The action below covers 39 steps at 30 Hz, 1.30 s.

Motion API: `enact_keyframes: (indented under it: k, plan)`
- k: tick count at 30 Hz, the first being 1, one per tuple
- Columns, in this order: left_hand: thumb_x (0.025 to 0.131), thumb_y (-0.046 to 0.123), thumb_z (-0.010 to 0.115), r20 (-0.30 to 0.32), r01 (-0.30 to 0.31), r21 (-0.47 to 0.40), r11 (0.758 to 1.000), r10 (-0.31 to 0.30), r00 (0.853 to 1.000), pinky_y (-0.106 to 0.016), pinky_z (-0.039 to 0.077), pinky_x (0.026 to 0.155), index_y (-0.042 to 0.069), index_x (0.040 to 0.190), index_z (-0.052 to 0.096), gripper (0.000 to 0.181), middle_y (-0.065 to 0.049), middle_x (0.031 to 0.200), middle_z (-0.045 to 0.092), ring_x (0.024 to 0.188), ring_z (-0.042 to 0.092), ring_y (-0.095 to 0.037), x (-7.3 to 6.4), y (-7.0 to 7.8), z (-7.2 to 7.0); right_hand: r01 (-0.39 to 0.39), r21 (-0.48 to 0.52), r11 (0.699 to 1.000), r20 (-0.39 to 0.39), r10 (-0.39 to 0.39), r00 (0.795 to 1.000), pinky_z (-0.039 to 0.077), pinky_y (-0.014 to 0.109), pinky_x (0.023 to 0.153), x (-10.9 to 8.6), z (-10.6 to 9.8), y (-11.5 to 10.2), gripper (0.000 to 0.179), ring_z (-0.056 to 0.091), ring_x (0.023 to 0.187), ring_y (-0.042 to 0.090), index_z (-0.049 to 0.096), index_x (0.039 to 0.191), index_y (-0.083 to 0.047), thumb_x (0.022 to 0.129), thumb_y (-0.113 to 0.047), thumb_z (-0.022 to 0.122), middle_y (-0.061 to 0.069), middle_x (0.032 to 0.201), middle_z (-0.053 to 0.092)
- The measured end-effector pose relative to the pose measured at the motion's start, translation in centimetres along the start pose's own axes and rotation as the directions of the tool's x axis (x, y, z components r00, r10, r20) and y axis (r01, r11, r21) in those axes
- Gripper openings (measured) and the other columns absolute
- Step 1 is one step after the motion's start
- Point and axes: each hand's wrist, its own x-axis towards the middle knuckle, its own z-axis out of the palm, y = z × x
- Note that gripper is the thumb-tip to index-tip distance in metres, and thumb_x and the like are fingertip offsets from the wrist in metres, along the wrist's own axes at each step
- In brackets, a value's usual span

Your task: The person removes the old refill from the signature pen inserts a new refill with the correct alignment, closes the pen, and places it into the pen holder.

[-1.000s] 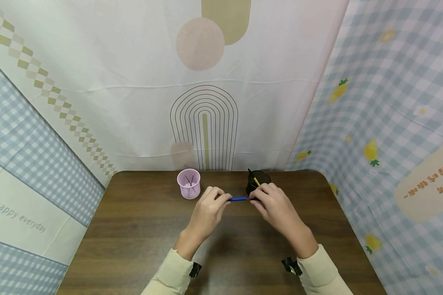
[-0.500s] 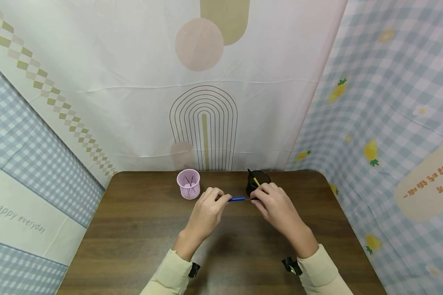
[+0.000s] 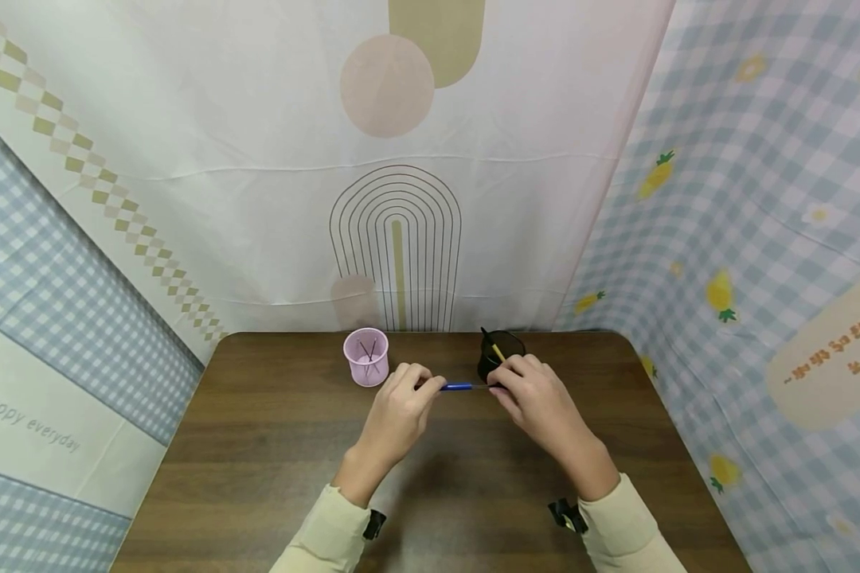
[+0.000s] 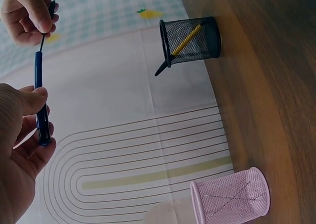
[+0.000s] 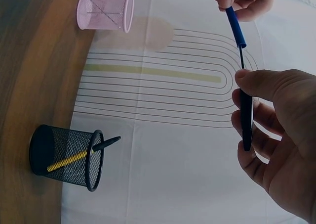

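In front of the two cups, my left hand (image 3: 400, 407) pinches the blue barrel (image 4: 38, 68) of a pen between thumb and fingers. My right hand (image 3: 542, 404) grips the pen's black end piece (image 5: 246, 116). A thin dark rod (image 5: 242, 58), like a refill, bridges the gap between the two parts. The pen lies roughly level, left to right, in the head view. The right fingers partly hide the black piece there. Just behind the right hand stands a black mesh pen cup (image 4: 192, 45), holding a yellow-and-black pen (image 5: 74, 160).
A pink mesh cup (image 3: 368, 374) stands at the back of the brown wooden table (image 3: 279, 446), left of the hands. Crossed dark lines show through its mesh. Patterned cloth (image 3: 516, 223) hangs right behind the table's far edge, with blue checked cloth (image 3: 774, 239) on the right.
My left hand has shifted slightly left with the blue barrel, and the gap to the black piece has widened, showing more of the thin rod. My right hand has stayed nearly still.
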Motion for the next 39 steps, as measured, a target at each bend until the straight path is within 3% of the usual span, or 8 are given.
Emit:
enact_keyframes:
  k: [14, 39]
  plan:
    - [0.090, 0.005, 0.075, -0.005, 0.024, -0.021, 0.999, -0.024, 1.000, -0.032, 0.051, 0.071, 0.008, 0.103, 0.072, 0.014, -0.005, 0.093, 0.062, 0.082, 0.058, -0.021, -0.34, -0.45, -0.12, -0.030, 0.026, 0.999, 0.013, 0.030, 0.999, 0.052, 0.039, 0.075, 0.10, -0.28, 0.11, 0.012, 0.060, 0.088, 0.020, 0.073, 0.096, -0.018, 0.088, -0.017, 0.082, -0.001, 0.099, 0.067]
    - [0.090, 0.005, 0.076, 0.031, 0.074, -0.047, 0.996, -0.072, 0.997, -0.032, 0.052, 0.072, 0.006, 0.106, 0.070, 0.018, -0.005, 0.094, 0.063, 0.083, 0.060, -0.021, -0.81, -0.78, -0.20, -0.011, 0.039, 0.999, -0.026, 0.013, 1.000, 0.051, 0.037, 0.073, -0.16, -0.49, 0.68, 0.016, 0.059, 0.086, 0.018, 0.073, 0.096, -0.017, 0.086, -0.014, 0.084, -0.002, 0.098, 0.066]
